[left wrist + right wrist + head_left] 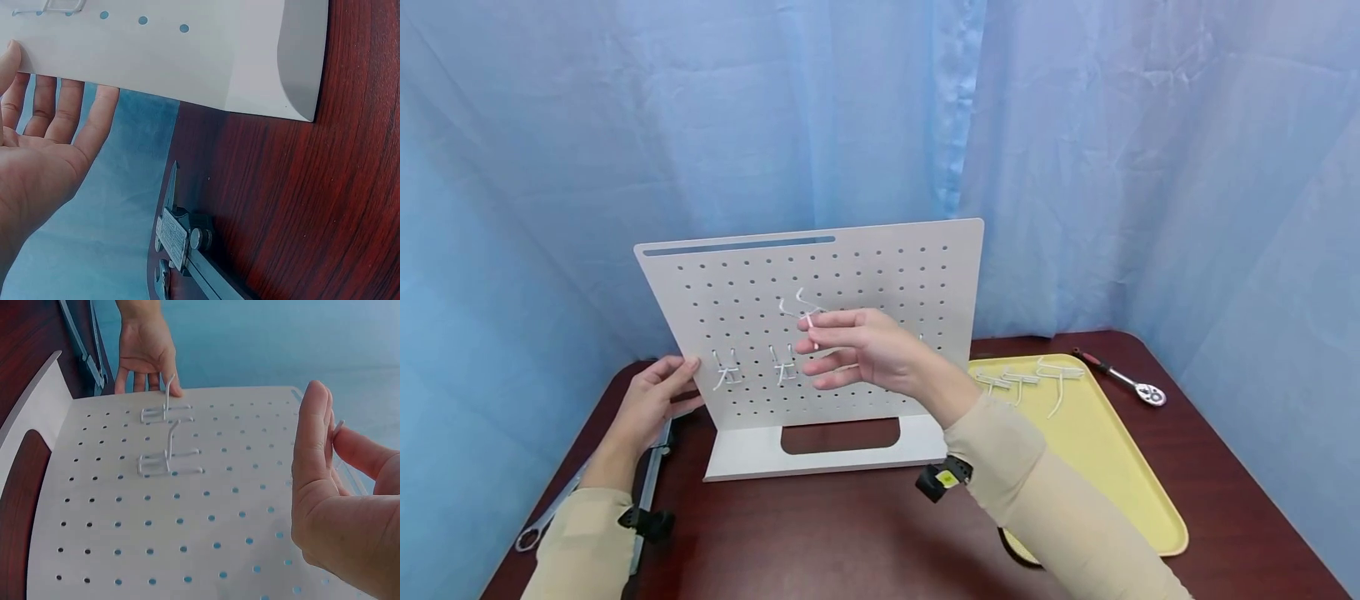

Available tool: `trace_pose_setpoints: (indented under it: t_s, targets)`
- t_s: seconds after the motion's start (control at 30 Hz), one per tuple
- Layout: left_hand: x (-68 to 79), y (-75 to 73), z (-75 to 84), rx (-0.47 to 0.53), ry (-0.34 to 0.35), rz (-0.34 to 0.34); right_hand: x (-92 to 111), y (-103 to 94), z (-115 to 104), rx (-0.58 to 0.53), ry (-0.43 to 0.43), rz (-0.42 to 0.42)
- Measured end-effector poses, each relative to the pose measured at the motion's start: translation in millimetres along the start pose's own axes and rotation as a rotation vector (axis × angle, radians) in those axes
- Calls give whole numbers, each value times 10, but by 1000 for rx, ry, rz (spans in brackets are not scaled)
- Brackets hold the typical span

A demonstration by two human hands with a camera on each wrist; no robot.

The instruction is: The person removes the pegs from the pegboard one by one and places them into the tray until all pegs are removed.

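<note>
The right hand [857, 350] pinches a white wire hook [801, 310] at the pegboard [887, 275] – the left hand [658, 392], fingers straight, steadies its left edge – and next, I judge, the prongs must meet two holes.

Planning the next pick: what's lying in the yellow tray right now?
The yellow tray holds three white wire hooks at its far end; the rest of what shows is bare. The right hand, pinching a hook at the pegboard, has its forearm hiding the tray's near-left corner.
</note>
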State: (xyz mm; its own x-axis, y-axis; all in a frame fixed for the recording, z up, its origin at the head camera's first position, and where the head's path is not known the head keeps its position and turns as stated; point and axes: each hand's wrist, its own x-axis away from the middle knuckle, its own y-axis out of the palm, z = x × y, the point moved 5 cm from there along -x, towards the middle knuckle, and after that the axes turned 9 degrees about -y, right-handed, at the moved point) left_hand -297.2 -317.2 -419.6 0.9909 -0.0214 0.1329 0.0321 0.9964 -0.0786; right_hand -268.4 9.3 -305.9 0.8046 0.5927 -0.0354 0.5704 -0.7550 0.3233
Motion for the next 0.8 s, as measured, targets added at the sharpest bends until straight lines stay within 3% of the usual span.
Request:
trace_pose_setpoints:
  t_s: [0.8]
  targets:
    - [-8, -12, -29, -7, -6, 14, 843, -972, -40, 97, -51, 167]
